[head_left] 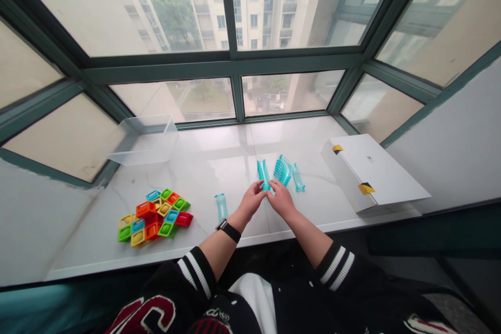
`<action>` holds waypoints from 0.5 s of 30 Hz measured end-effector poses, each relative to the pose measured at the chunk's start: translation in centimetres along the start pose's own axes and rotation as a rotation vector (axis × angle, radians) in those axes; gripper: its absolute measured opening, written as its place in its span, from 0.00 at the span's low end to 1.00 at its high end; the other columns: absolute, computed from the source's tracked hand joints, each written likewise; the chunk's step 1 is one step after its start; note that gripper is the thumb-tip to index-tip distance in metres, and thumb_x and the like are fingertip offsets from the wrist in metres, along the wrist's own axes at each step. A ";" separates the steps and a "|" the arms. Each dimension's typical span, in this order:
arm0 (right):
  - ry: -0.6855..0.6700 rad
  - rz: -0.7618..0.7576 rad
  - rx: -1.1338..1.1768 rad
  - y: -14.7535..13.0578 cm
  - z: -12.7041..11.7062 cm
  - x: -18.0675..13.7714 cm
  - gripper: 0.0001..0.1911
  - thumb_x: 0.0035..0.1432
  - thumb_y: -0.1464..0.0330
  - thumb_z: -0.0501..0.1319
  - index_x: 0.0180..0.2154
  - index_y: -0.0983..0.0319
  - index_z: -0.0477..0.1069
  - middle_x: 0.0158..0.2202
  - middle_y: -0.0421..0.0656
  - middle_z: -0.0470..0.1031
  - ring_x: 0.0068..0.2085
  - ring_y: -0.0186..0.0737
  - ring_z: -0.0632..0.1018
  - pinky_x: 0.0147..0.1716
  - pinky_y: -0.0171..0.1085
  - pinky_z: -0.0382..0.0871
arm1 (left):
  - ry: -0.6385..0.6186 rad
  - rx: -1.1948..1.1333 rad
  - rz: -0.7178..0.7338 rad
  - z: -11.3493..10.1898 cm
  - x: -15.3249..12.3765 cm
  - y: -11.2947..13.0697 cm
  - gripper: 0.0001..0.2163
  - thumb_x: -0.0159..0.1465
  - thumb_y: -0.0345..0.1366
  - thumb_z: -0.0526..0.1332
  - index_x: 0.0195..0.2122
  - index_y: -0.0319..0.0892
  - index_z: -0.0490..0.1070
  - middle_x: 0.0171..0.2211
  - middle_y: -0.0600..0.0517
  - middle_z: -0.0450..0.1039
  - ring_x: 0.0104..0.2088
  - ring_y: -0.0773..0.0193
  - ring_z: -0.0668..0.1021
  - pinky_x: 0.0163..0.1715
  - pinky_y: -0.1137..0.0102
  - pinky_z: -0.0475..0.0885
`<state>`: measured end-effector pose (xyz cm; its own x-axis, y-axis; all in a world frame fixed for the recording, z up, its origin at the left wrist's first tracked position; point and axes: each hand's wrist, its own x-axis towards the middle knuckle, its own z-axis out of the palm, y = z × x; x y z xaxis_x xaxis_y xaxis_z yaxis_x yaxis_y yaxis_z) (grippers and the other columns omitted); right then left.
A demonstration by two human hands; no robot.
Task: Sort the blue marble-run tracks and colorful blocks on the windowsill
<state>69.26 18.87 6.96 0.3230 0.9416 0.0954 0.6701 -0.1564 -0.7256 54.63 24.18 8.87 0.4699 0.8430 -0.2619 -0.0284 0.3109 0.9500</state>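
My left hand [252, 199] and my right hand [281, 198] meet over the white sill, fingers closed round the near end of a translucent teal plastic piece [263, 169]. That piece is long and trough-shaped, pointing away from me. Just right of it sits a ribbed, curved teal piece [282, 170], apart from my right fingers. Beyond that lies a narrow teal piece [298, 177]. Another flat teal piece [221, 207] rests left of my left hand, close to the wrist with the watch [222, 224]. My fingers hide the near end of the held piece.
A cluster of red, green, yellow, blue and orange plastic blocks [156, 217] lies at the left on the sill [203, 151]. A clear plastic bin [146, 141] stands behind it. At the right is a white box [376, 169] with yellow-and-black tape. Windows [235, 65] enclose the back.
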 end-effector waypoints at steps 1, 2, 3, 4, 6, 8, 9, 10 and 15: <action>-0.003 0.004 -0.002 0.0 0.0 0.0 0.25 0.63 0.69 0.60 0.61 0.60 0.76 0.63 0.52 0.75 0.64 0.54 0.74 0.65 0.53 0.70 | -0.002 0.000 0.001 0.0 0.0 -0.1 0.28 0.59 0.34 0.74 0.61 0.41 0.72 0.66 0.36 0.70 0.68 0.42 0.71 0.69 0.46 0.64; -0.004 0.005 -0.002 0.0 -0.1 0.0 0.25 0.64 0.69 0.60 0.61 0.60 0.76 0.63 0.52 0.75 0.64 0.54 0.74 0.66 0.53 0.69 | -0.005 0.000 0.002 -0.1 0.0 -0.2 0.28 0.59 0.35 0.74 0.61 0.41 0.72 0.66 0.36 0.70 0.68 0.42 0.70 0.69 0.46 0.63; -0.002 0.004 -0.001 0.0 -0.1 0.0 0.25 0.64 0.69 0.60 0.61 0.59 0.76 0.63 0.52 0.75 0.64 0.54 0.74 0.66 0.53 0.69 | -0.006 0.001 0.003 -0.1 0.1 -0.3 0.28 0.59 0.35 0.74 0.61 0.41 0.72 0.66 0.36 0.70 0.68 0.42 0.70 0.69 0.47 0.63; -0.001 0.004 -0.001 0.0 -0.1 0.0 0.25 0.64 0.69 0.60 0.61 0.59 0.76 0.63 0.52 0.75 0.65 0.54 0.74 0.66 0.53 0.69 | -0.005 0.002 0.003 -0.2 0.1 -0.4 0.28 0.59 0.35 0.74 0.61 0.40 0.72 0.66 0.36 0.70 0.68 0.42 0.70 0.69 0.47 0.64; 0.001 0.003 0.001 -0.1 -0.1 0.0 0.25 0.63 0.69 0.61 0.61 0.59 0.76 0.63 0.52 0.75 0.65 0.54 0.74 0.66 0.53 0.69 | -0.002 0.011 0.006 -0.2 0.2 -0.6 0.29 0.59 0.35 0.73 0.61 0.40 0.72 0.66 0.36 0.70 0.68 0.43 0.71 0.68 0.49 0.64; -0.001 0.002 0.003 -0.2 -0.1 0.0 0.25 0.63 0.69 0.61 0.61 0.59 0.76 0.63 0.51 0.75 0.65 0.54 0.74 0.66 0.52 0.68 | 0.002 0.023 0.011 -0.3 0.2 -0.8 0.28 0.60 0.35 0.73 0.62 0.41 0.71 0.66 0.37 0.70 0.67 0.44 0.71 0.68 0.49 0.65; -0.003 0.002 0.001 -0.2 -0.2 0.0 0.25 0.63 0.69 0.61 0.61 0.59 0.76 0.63 0.51 0.75 0.65 0.53 0.74 0.66 0.52 0.68 | 0.004 0.029 0.014 -0.3 0.3 -0.9 0.28 0.59 0.35 0.73 0.61 0.41 0.72 0.66 0.37 0.70 0.67 0.45 0.72 0.68 0.49 0.65; -0.007 0.002 -0.003 -0.3 -0.2 0.0 0.25 0.64 0.69 0.61 0.62 0.59 0.76 0.63 0.52 0.75 0.65 0.53 0.74 0.67 0.52 0.68 | 0.005 0.032 0.015 -0.3 0.3 -1.0 0.28 0.59 0.35 0.73 0.61 0.42 0.72 0.66 0.38 0.71 0.67 0.45 0.72 0.67 0.49 0.65; -0.036 0.025 -0.023 -0.9 -0.7 -0.2 0.25 0.64 0.70 0.60 0.62 0.62 0.76 0.63 0.53 0.74 0.65 0.53 0.74 0.67 0.51 0.68 | 0.003 0.035 0.015 -0.3 0.3 -1.1 0.28 0.59 0.35 0.73 0.61 0.43 0.73 0.66 0.39 0.71 0.66 0.45 0.73 0.67 0.49 0.66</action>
<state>69.03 18.65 8.07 0.3162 0.9472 0.0527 0.6774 -0.1866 -0.7116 54.53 24.23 7.72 0.4672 0.8488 -0.2477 -0.0047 0.2825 0.9593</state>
